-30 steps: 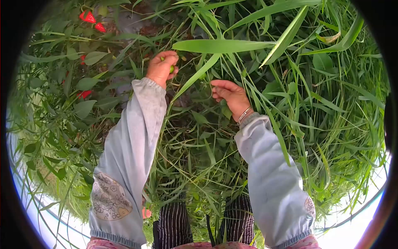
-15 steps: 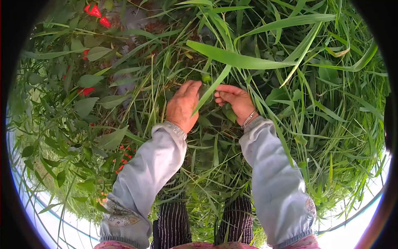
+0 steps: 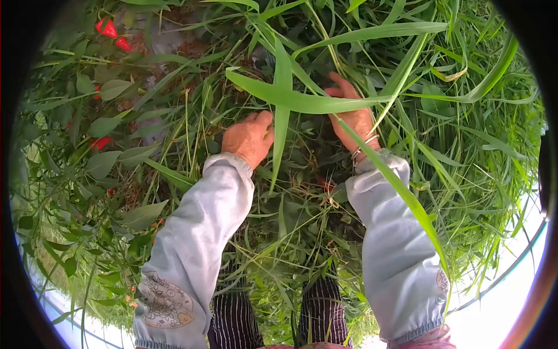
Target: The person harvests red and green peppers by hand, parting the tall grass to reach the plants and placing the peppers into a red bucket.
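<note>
Here: left hand (image 3: 249, 138), near centre, curled closed beside the broad grass blade (image 3: 302, 102), contents hidden. Right hand (image 3: 353, 119), farther in, fingers spread among grass stems (image 3: 325, 51), seemingly parting them. Red peppers (image 3: 107, 28) far left, untouched.

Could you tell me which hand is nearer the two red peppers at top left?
Left. The left hand sits below-right of the red peppers; the right hand lies farther right.

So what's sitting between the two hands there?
In the head view, a broad green grass blade crosses the gap between the left hand and the right hand, with thinner grass stems in shadow behind it.
</note>
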Tool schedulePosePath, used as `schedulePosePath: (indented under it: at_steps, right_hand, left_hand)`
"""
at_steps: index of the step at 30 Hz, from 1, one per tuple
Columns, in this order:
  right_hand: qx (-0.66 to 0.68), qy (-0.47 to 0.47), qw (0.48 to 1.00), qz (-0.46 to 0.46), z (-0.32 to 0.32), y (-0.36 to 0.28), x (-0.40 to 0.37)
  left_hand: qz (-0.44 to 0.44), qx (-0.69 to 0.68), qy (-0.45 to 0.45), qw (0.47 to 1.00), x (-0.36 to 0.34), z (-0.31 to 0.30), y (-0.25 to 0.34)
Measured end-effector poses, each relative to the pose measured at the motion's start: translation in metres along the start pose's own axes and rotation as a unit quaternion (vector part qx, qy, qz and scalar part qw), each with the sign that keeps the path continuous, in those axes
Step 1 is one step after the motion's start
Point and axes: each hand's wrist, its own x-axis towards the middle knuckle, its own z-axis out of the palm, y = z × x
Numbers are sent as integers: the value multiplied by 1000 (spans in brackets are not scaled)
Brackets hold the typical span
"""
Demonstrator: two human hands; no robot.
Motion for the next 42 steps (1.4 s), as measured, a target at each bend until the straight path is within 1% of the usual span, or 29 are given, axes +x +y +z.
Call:
schedulePosePath:
  at_steps: [1,2,3,4,5,7,8,10,11,13,14,15,17,18,20,21,22,23,25,26,27,29,31,32,33,34,36,38,42]
  right_hand:
    - [-97,20,995,-20,-23,20,11]
    - [-45,38,998,30,-40,4,18]
    - [80,44,991,98,-57,-4,22]
    - [115,57,985,116,-69,-19,24]
    - [152,70,977,136,-78,-31,26]
    - [180,53,975,123,-96,-23,30]
    - [195,45,973,114,-104,-18,37]
    - [141,48,986,79,-109,-6,52]
    - [158,66,981,95,-111,-2,51]
    - [195,103,967,125,-108,-7,47]
    - [166,100,974,114,-111,-9,43]
    - [137,97,980,103,-113,-9,41]
    - [20,132,985,111,-121,-2,36]
    - [-40,150,981,115,-127,5,32]
    - [-24,149,983,104,-144,24,23]
    - [-15,149,984,98,-146,23,18]
    - [15,150,982,116,-151,21,13]
    - [9,145,985,93,-152,22,10]
    - [-6,136,990,48,-156,23,3]
    - [-30,124,990,54,-158,22,2]
    - [-64,123,990,37,-159,27,1]
    - [-133,120,984,1,-162,36,-4]
    - [-148,123,981,-3,-164,28,-13]
    - [-168,124,978,-11,-165,22,-17]
    - [-186,124,974,-20,-166,20,-20]
    - [-173,124,977,-27,-171,26,-22]
    - [-201,120,971,-45,-179,36,-25]
    - [-222,107,967,-68,-187,44,-26]
    - [-237,112,964,-46,-193,52,-23]
  left_hand:
    - [-18,3,-24,1000,-1,-1,-2]
    - [-35,5,-47,998,-3,-3,-5]
    - [-53,6,-69,996,-5,-4,-8]
    - [-68,-75,-67,993,-9,0,-14]
    - [-66,-88,-64,992,-14,3,-22]
    - [-60,-109,-61,990,-23,-6,-21]
    - [-83,-116,-82,986,-26,-15,-17]
    - [-80,-147,-71,983,-32,-20,-24]
    - [-77,-164,-67,981,-34,-22,-29]
    - [-125,-261,-91,953,-34,-32,-33]
    - [-110,-249,-73,960,-34,-18,-59]
    - [-88,-207,-80,971,-34,-26,-55]
    - [-44,-124,-89,987,-36,-53,-39]
    - [0,-106,-94,990,-38,-58,-32]
    - [-52,-108,-101,988,-42,-63,-26]
    - [-77,-108,-103,986,-40,-67,-20]
    - [-97,-185,-90,974,-34,-71,-15]
    - [-116,-262,-77,955,-23,-74,-8]
    - [-151,-411,-50,898,6,-77,19]
    - [-137,-380,-39,914,22,-73,35]
    - [-122,-349,-25,929,41,-66,50]
    - [-130,-413,-50,900,84,-47,66]
    - [-155,-365,-18,918,141,-10,62]
    - [-132,-272,3,953,165,11,54]
    - [-76,-139,23,987,183,26,42]
    - [-29,3,57,998,201,40,33]
    - [-28,124,31,991,213,51,30]
    - [-51,143,-17,988,216,60,23]
    - [-94,135,-104,981,201,64,12]
